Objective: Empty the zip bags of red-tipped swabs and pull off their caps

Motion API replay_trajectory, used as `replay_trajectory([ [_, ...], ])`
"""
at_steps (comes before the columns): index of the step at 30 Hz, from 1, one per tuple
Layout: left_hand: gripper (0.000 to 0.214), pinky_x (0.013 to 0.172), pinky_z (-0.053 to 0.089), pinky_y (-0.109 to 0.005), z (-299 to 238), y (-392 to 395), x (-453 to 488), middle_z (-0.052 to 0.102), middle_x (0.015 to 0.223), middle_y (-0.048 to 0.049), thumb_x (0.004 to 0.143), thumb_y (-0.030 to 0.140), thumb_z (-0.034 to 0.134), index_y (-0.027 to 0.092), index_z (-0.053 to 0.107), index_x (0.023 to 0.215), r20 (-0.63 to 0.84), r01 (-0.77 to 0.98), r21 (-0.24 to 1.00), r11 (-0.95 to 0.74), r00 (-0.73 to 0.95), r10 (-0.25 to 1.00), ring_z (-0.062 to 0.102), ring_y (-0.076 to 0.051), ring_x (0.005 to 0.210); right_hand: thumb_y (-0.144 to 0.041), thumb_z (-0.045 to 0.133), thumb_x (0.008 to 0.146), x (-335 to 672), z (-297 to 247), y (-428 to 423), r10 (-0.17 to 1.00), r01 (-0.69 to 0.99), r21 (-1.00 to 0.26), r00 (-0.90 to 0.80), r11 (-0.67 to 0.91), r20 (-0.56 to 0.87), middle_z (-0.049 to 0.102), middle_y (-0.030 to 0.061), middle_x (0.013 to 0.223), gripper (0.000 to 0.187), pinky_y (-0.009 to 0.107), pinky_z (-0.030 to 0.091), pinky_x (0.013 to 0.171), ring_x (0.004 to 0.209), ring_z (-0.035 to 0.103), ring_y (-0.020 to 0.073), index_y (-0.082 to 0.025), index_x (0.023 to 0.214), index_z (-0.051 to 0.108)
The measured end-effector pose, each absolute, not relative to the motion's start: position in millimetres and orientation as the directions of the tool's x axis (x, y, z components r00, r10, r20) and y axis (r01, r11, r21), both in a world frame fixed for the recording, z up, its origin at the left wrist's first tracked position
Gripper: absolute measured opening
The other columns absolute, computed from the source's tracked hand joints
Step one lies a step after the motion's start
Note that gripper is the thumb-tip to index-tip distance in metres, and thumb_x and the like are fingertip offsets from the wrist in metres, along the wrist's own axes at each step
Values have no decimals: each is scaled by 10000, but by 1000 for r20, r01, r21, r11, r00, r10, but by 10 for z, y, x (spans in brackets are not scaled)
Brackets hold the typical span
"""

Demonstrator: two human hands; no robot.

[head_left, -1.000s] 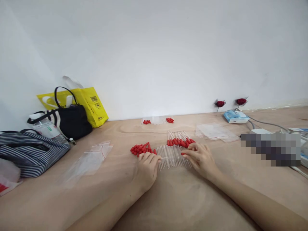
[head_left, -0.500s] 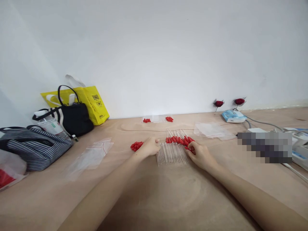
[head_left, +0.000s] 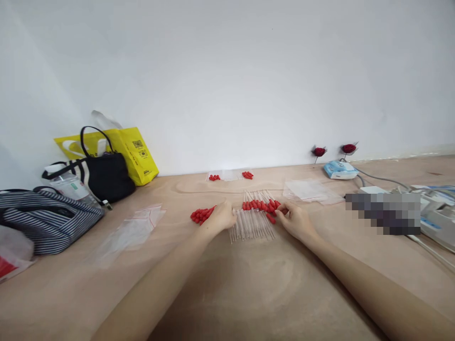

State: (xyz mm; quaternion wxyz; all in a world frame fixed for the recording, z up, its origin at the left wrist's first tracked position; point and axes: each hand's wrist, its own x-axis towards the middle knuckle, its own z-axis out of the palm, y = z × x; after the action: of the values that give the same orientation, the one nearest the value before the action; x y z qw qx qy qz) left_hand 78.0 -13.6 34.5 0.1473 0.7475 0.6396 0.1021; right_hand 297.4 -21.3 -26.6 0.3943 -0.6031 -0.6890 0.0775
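Note:
A row of clear glass dropper tubes [head_left: 251, 226] lies on the wooden table [head_left: 249, 284]. Behind it lies a bunch of droppers with red rubber bulbs [head_left: 261, 204]. A heap of loose red bulbs [head_left: 201, 214] sits to the left. My left hand [head_left: 221, 217] rests between the loose bulbs and the tubes, fingers curled at the tubes' left end; what they hold is hidden. My right hand [head_left: 295, 219] is at the right end of the bunch, fingers pinched on a red-bulbed dropper [head_left: 272, 218].
Empty clear zip bags [head_left: 131, 232] lie at the left, more clear bags [head_left: 307, 190] at the right. Striped bag [head_left: 46, 222], black handbag [head_left: 103, 177] and yellow bag [head_left: 137, 154] stand far left. Two small packs of red bulbs [head_left: 229, 176] lie by the wall. Cables and boxes [head_left: 430, 213] are at the right.
My left hand moved from the near left end of the tubes up to beside the red bulbs. My right hand shifted slightly back along the bunch. The view moved a little.

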Motion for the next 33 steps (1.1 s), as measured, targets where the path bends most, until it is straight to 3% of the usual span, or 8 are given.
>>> replay_trajectory([
  [3,282,767,420,-320,272,-361,665,633,875,-83,759,222,470,148,581,1007,143,878,338,-337,307,941,569,-193,840,-333,471,705,3020,-262,-195,890,783,-579,73,229,450,618,9,645,177,244,356,542,604,558,147,-194,677,576],
  [5,421,865,383,-363,179,-482,548,548,1092,-111,738,349,535,161,520,1114,298,763,258,-593,521,800,494,-223,1013,-378,482,703,3017,-252,-192,891,802,-564,97,194,444,616,10,641,207,245,342,529,612,558,153,-199,670,579],
  [7,556,916,346,-410,77,-533,430,468,1201,-124,697,428,581,179,469,1181,347,688,169,-705,628,696,415,-254,1112,-430,496,695,2989,-234,-188,892,832,-533,115,154,437,615,11,636,245,247,324,516,606,552,159,-203,648,575],
  [17,514,957,314,-436,-46,-347,178,491,1185,-103,720,440,573,195,483,1163,399,673,75,-736,656,640,398,-244,1139,-510,509,683,2848,-195,-144,916,910,-413,137,35,378,636,27,645,315,274,307,534,635,559,194,-218,609,604],
  [22,370,916,353,-419,-52,-437,228,551,1058,-96,732,359,580,177,554,1052,575,657,103,-747,573,584,457,-223,1043,-448,485,720,2826,-222,-124,917,909,-414,125,48,380,648,34,645,291,314,328,612,655,579,208,-221,611,629],
  [27,152,678,463,-271,30,-467,486,593,800,-52,779,233,507,160,637,809,612,583,386,-715,417,672,548,-128,710,-414,453,742,2788,-197,-149,885,858,-513,220,25,411,644,32,602,313,304,335,617,632,574,198,-213,585,633],
  [30,166,606,462,-242,74,-387,765,617,739,-31,763,251,523,155,659,765,420,487,704,-517,301,856,554,-118,626,-441,442,747,2735,-184,-203,866,766,-637,262,81,426,626,27,562,355,276,335,578,568,552,167,-193,577,631],
  [33,210,673,474,-271,53,-272,1102,633,702,-34,766,306,528,137,653,775,123,194,967,-167,222,967,588,-149,699,-479,409,765,2632,-212,-268,868,676,-716,237,176,437,599,21,521,412,257,333,539,495,510,138,-169,618,637],
])
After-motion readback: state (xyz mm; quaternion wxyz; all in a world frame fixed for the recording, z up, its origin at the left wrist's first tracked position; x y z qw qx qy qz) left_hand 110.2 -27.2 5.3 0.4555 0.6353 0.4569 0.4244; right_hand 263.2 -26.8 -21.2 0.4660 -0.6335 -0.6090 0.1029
